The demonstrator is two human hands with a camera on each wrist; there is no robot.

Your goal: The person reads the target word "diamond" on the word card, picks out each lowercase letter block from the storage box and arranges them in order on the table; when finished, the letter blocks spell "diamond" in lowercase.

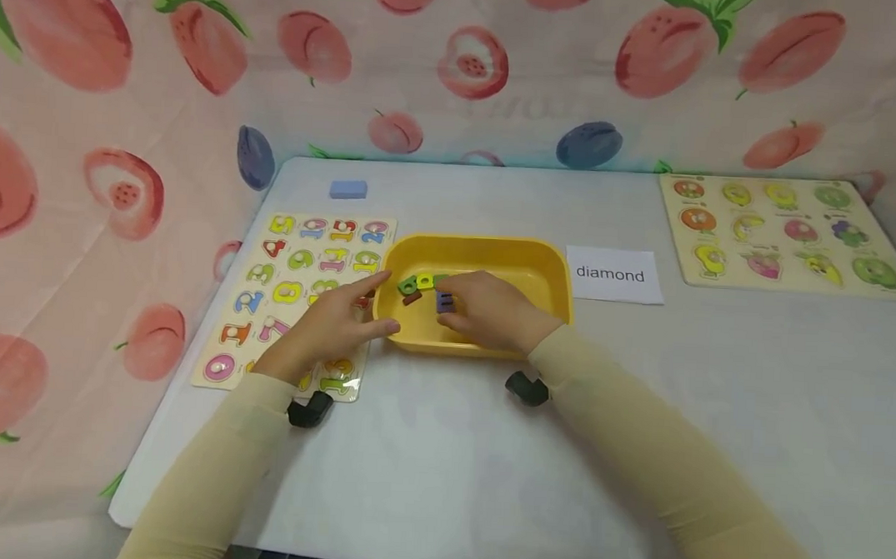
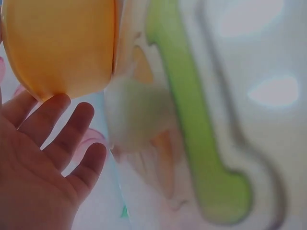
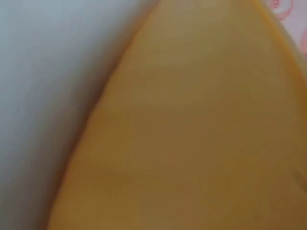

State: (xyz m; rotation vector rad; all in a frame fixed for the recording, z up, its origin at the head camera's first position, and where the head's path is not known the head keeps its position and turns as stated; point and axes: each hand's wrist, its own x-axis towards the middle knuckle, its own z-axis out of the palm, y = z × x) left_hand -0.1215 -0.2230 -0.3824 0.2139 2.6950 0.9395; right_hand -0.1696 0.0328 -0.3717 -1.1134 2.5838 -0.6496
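In the head view a yellow tray [image 1: 482,350] holds several small letter pieces. A green letter [image 1: 408,286], a yellow letter [image 1: 424,282] and a brown piece [image 1: 413,298] lie at its left side. My right hand [image 1: 492,311] reaches into the tray, a purple letter [image 1: 445,302] between its thumb and fingers. A green piece [image 1: 439,280] is partly hidden by those fingers. My left hand [image 1: 329,320] is at the tray's left end, thumb and fingers spread. In the left wrist view, its fingertips [image 2: 60,103] meet the tray's wall. The right wrist view shows only blurred tray and tabletop.
Under my left hand lies a number puzzle board [image 1: 285,222]. A card reading "diamond" [image 1: 614,287] lies right of the tray. A fruit puzzle board [image 1: 786,282] is at the far right and a blue block [image 1: 348,190] at the back left.
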